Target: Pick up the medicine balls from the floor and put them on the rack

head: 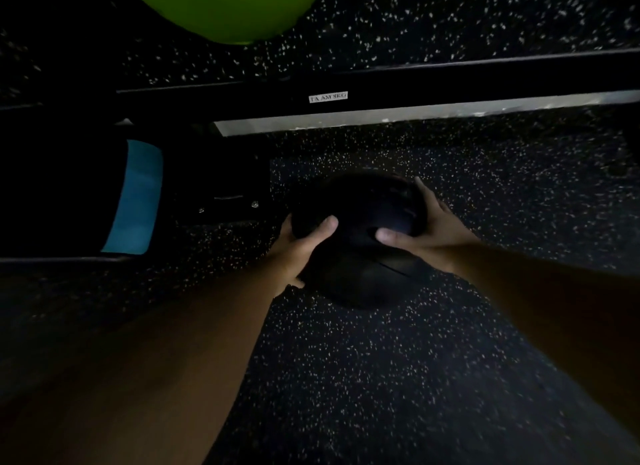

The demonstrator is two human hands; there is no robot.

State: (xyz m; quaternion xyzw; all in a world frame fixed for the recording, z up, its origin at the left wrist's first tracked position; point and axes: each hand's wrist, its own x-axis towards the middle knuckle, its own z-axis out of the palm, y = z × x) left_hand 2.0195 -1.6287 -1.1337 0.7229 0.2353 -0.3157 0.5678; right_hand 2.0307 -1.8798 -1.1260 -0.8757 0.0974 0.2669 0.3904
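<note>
Head view, looking down in dim light. Two bare forearms enter from the lower corners and converge at mid-frame. The left hand (298, 253) grips the near-left side of a black medicine ball (356, 204), thumb laid over its top surface, the remaining fingers hidden behind the ball. The right hand (433, 229) grips the opposite side, thumb pointing inward across the top and fingers wrapped along the far-right edge. Both hands are thus clamped on the same ball, thumbs near each other but apart. The ball lies over the dark speckled floor (381, 378), just in front of the rack; whether it rests on the floor or is lifted clear cannot be told. Beyond the ball, a black rack rail (450, 80) crosses the frame, carrying a small white label (328, 97) whose lettering is too blurred to read, with a pale strip (415, 112) along its lower edge. At left, a dark object with a blue band (135, 197) sits beside the rail. Farthest, at top, a green ball (225, 7) is partly cut off by the frame edge
</note>
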